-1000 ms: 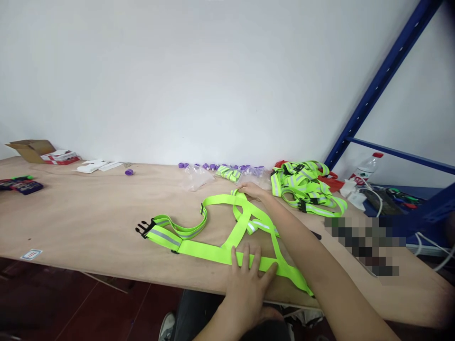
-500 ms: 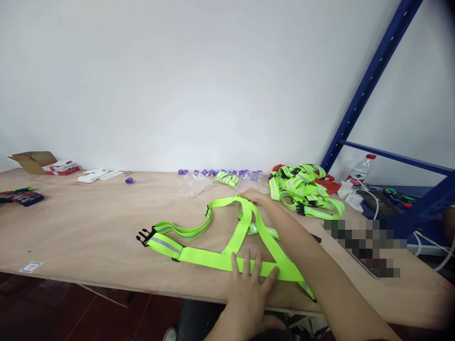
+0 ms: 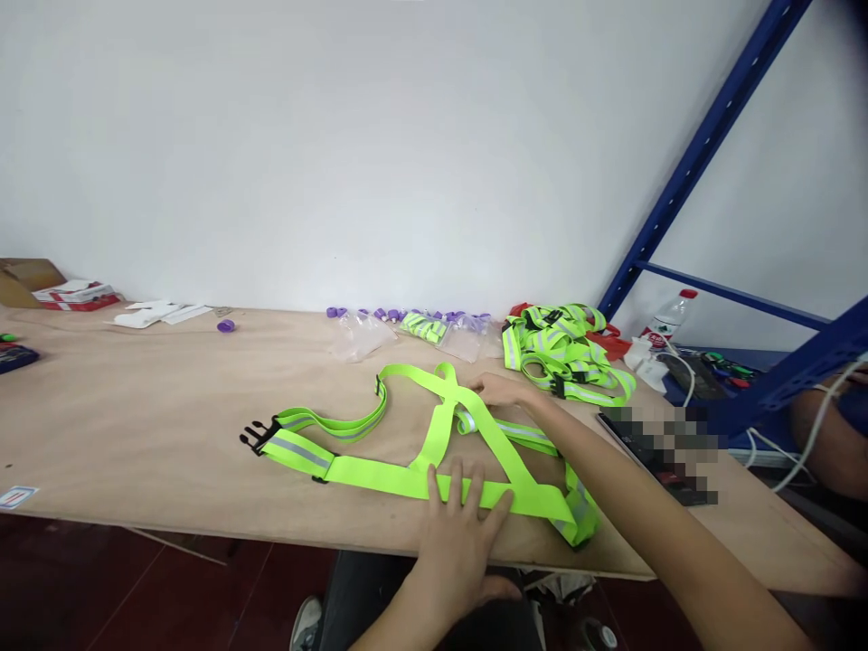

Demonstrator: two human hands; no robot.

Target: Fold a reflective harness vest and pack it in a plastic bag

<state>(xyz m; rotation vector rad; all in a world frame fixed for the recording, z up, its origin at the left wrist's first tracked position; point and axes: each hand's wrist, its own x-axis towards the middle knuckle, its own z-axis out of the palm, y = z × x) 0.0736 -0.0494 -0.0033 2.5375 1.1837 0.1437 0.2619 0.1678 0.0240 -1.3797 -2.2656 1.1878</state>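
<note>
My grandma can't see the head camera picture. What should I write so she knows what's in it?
A person's left hand rests, fingers spread, on a neon-green strap harness laid out on a wooden table; the right hand is beside where its straps cross. Farther back, a pile of similar straps lies near a white wall.

White wall, blue frame (perforated), dark red floor
</note>
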